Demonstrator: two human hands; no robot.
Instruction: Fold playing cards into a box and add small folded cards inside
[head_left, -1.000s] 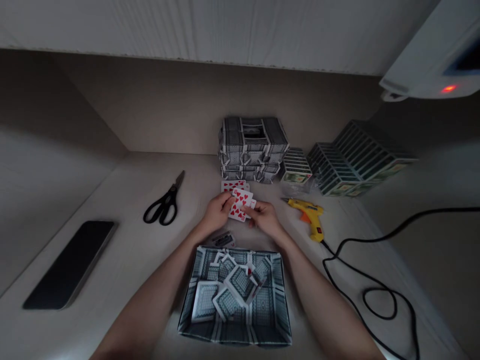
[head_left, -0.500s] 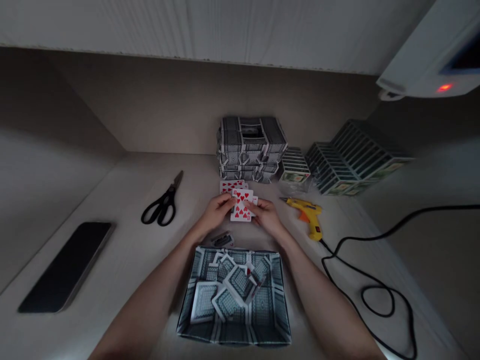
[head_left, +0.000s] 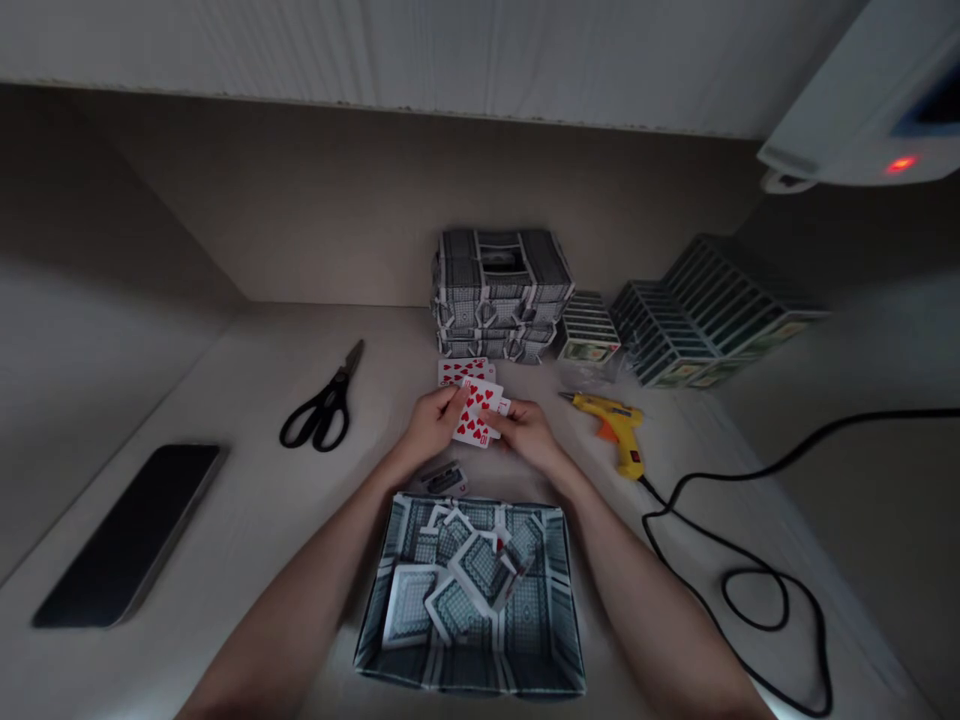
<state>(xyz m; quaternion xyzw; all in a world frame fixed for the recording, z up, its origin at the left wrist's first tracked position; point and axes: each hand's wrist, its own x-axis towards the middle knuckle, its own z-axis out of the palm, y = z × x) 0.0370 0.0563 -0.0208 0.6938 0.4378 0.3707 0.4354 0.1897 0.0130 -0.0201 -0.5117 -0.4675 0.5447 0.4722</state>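
Note:
Both hands hold playing cards (head_left: 475, 414) over the table, with a ten of hearts on the face side. My left hand (head_left: 433, 420) pinches the left edge, thumb on top. My right hand (head_left: 529, 430) grips the right side, where another card's corner sticks out behind the ten. Just beyond the hands lie more red-faced cards (head_left: 462, 369). Between my forearms stands an open box (head_left: 572, 600) made from folded playing cards, with loose and folded cards (head_left: 411, 605) inside. A small folded card piece (head_left: 445, 479) rests between the box and my left hand.
Behind the hands is a stacked card-built box (head_left: 495, 300). Banded card packs (head_left: 589, 330) and larger stacks (head_left: 720, 310) stand right of it. A yellow glue gun (head_left: 619, 430) with a black cord (head_left: 720, 530) lies right; scissors (head_left: 322, 405) and a phone (head_left: 131, 535) lie left.
The ten of hearts has tilted and shifted slightly left in my hands. My right hand has moved a little to the left. The box and the tools stay in place.

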